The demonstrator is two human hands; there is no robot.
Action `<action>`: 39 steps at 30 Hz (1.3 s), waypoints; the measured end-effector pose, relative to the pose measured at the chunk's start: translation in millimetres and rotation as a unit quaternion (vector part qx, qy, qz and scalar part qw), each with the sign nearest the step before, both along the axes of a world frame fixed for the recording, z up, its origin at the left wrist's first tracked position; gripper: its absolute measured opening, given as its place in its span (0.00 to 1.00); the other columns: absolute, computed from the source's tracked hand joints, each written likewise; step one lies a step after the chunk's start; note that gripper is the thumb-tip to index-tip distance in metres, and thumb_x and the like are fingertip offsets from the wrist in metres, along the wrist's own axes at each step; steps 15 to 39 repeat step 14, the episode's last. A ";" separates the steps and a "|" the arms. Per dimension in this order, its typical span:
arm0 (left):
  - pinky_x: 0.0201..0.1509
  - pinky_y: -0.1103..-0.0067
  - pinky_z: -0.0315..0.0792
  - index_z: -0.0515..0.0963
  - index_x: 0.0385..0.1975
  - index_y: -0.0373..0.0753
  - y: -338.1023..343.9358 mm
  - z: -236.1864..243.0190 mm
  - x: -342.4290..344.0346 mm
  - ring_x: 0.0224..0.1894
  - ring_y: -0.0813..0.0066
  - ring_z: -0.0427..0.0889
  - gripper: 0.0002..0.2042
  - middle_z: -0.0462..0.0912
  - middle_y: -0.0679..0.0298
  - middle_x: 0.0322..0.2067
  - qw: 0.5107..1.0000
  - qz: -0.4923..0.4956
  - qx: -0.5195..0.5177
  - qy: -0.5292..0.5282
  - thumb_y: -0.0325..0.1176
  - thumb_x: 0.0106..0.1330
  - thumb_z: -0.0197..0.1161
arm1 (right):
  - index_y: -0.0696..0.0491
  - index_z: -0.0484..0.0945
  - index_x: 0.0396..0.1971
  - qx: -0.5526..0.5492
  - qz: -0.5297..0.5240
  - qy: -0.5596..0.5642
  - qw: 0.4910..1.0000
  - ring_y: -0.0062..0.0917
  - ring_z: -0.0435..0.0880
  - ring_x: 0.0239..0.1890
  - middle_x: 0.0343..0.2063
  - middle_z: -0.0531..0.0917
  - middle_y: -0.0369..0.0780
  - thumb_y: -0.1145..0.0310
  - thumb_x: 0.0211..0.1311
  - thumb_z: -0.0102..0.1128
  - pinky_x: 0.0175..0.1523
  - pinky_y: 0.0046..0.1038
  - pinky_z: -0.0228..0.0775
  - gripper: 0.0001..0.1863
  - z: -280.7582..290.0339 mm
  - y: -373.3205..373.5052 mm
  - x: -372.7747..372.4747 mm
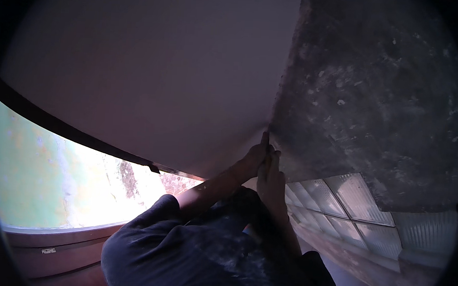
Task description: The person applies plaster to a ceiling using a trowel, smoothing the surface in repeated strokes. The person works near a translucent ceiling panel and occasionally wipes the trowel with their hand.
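Both my hands are raised close together where a smooth pale surface (165, 71) meets a rough dark grey wall (368, 99). My left hand (255, 156) reaches in from the left, one finger or a thin tip pointing up at the seam between the two surfaces. Right beside it, touching or nearly so, is my right hand (270, 174), its fingers curled upward. Both look closed around something small and dark that shadow and the fingers hide. Its kind cannot be made out.
Brightly lit window opening (69, 175) at the left, with a dark frame edge above and a reddish-brown sill (70, 254) below. Ribbed glass panes (351, 208) with dark bars sit at the lower right. Pale patches mark the grey wall.
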State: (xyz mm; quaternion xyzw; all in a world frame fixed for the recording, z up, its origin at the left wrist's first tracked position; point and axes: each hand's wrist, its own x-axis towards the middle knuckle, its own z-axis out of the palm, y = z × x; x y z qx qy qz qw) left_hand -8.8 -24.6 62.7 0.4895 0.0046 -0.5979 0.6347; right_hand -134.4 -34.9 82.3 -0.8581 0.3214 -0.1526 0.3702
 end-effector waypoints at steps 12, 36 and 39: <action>0.38 0.77 0.73 0.75 0.29 0.41 1.1 -9.2 -1.3 0.27 0.75 0.76 0.32 0.81 0.65 0.27 0.995 -0.008 -0.006 -0.096 0.65 0.79 0.38 | 0.56 0.46 0.76 0.063 0.002 -0.030 0.998 0.58 0.86 0.38 0.67 0.70 0.57 0.62 0.73 0.51 0.46 0.54 0.79 0.38 0.2 -0.4 -10.9; 0.47 0.79 0.73 0.77 0.34 0.40 -14.1 -43.3 8.7 0.31 0.76 0.77 0.31 0.82 0.63 0.29 0.995 -0.009 0.039 -0.095 0.64 0.79 0.41 | 0.57 0.45 0.76 0.053 -0.013 0.029 0.998 0.56 0.87 0.44 0.71 0.64 0.57 0.61 0.71 0.59 0.50 0.47 0.82 0.43 -0.5 -3.1 3.2; 0.47 0.79 0.73 0.77 0.34 0.40 -14.1 -43.3 8.7 0.31 0.76 0.77 0.31 0.82 0.63 0.29 0.995 -0.009 0.039 -0.095 0.64 0.79 0.41 | 0.57 0.45 0.76 0.053 -0.013 0.029 0.998 0.56 0.87 0.44 0.71 0.64 0.57 0.61 0.71 0.59 0.50 0.47 0.82 0.43 -0.5 -3.1 3.2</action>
